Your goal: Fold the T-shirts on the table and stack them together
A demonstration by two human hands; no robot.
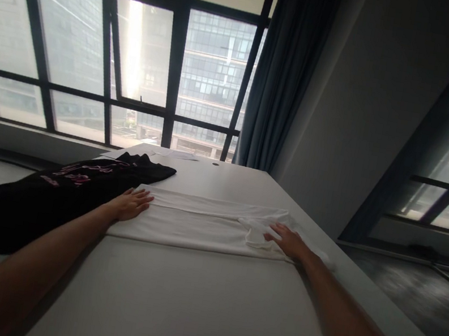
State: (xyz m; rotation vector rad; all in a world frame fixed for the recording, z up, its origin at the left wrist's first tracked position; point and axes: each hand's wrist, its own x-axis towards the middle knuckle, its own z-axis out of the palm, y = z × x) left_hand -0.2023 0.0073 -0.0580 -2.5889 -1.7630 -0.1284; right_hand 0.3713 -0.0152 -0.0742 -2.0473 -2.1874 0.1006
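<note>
Two bare hands, left grip (131, 204) and right grip (287, 240), one white garment (198, 222), one black garment with pink print (52, 193), one desk (193, 300), a few paper sheets (145, 152), one dark curtain (286, 69)

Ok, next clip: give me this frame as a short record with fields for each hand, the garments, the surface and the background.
left hand: left hand flat, palm down, on the left end of the white garment
right hand: right hand flat on the right end, beside a bunched fold
white garment: folded into a long strip, lying across the table
black garment: black garment with pink print, spread to the left, partly off the table edge
other items: papers at the far end of the table
background: large window, dark curtain
</note>
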